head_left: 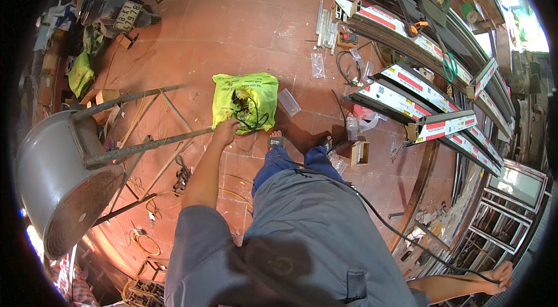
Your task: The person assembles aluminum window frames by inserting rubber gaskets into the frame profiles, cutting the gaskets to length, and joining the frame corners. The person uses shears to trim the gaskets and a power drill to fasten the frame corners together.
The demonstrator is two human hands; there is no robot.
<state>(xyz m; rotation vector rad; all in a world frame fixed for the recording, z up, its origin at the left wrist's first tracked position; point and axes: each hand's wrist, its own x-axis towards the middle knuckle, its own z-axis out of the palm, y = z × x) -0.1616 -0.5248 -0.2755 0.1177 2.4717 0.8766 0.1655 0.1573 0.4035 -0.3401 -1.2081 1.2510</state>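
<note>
A bright yellow-green plastic bag [224, 103] stands on the tiled floor before my feet. Through its torn opening show a black cable [401, 236] and small coloured bits too small to name. At the bag's near left edge my left hand [226, 131] is closed on the plastic. Far out to the lower right, my right hand [503, 277] is closed around the black cable. From there the cable stretches across the front of my body toward my legs and the bag. Whether it is one piece with the cable in the bag, I cannot tell.
A large grey drum-shaped fan [49, 150] on a metal stand is at the left. Long wrapped metal profiles [401, 83] lie stacked at the right. A small open cardboard box [360, 153] sits near my feet. A parked motorbike [119, 13] stands at the far left.
</note>
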